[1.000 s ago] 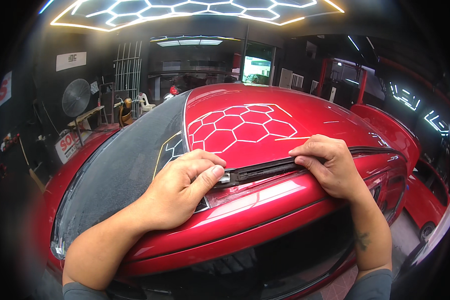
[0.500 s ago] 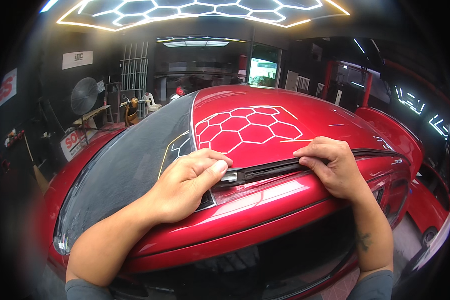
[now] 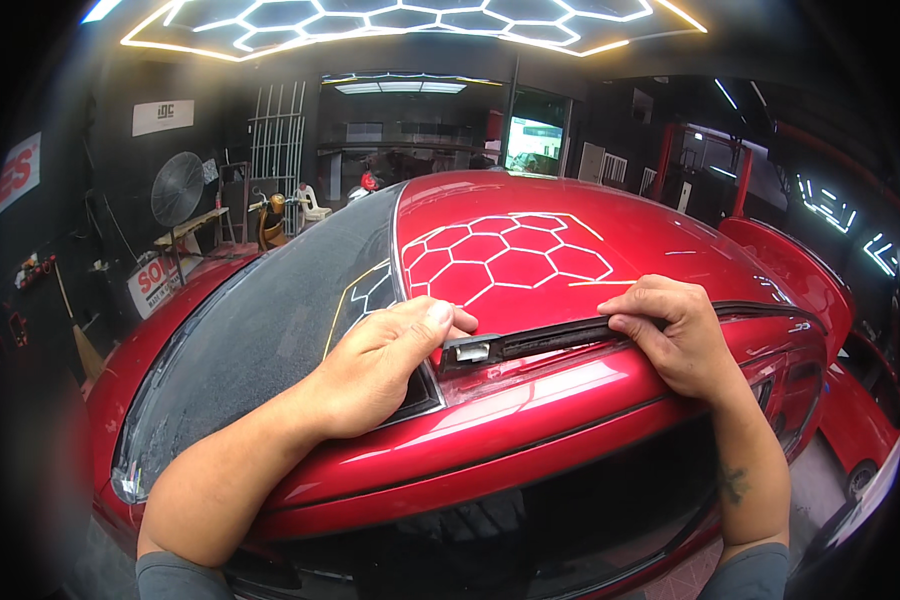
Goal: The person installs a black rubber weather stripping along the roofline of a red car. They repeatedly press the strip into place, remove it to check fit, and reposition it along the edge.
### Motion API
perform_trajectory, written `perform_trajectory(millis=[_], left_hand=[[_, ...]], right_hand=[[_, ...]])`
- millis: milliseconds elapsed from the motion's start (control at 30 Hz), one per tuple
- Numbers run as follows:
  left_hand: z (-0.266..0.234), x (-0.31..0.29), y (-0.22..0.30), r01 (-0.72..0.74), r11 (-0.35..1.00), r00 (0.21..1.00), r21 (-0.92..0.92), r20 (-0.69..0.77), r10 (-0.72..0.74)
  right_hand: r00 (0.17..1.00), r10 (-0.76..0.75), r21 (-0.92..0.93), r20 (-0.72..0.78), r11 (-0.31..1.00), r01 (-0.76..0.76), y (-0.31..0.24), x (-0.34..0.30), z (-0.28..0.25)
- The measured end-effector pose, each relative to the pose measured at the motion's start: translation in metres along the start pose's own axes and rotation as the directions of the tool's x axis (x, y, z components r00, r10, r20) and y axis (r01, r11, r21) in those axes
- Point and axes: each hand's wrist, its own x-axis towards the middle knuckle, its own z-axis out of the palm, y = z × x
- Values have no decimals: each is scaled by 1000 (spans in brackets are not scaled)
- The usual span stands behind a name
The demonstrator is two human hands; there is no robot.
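Note:
A long black roof trim strip lies tilted along the side channel of a red car roof. Its underside faces me, and a pale clip shows in its front end. My left hand is closed at that front end, thumb on top and fingers behind, next to the windshield corner. Farther back along the strip, my right hand pinches its upper edge between thumb and fingers. Behind the right hand the strip runs on toward the rear of the roof.
The dark, dusty windshield spreads to the left. Below the channel are the red roof rail and the dark side window. An open red car door is at far right. A fan and a white chair are behind.
My left hand has turned the strip's front end slightly, so the pale clip shows more. The right hand keeps its pinch. The whole view has shifted a little.

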Motion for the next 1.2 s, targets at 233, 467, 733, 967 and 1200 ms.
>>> perform_trajectory(millis=[233,467,733,967,1200], left_hand=[[13,-10,29,-233,845,967,482,25,253],[33,-6,32,-338,491,789,803,-42,613],[59,-21,94,-461,36,440,887,194,877],[97,-54,124,-380,-116,410,918,279,869],[179,-126,97,-552,78,656,830,374,655]], right_hand=[[995,-72,-55,-69,996,69,-4,-8,-3],[815,-359,-397,-455,901,175,-1,-24,-5],[395,634,709,-665,702,67,31,-137,-21],[410,744,808,-527,288,514,44,-133,-123],[194,777,775,-599,503,382,149,-242,-281]])
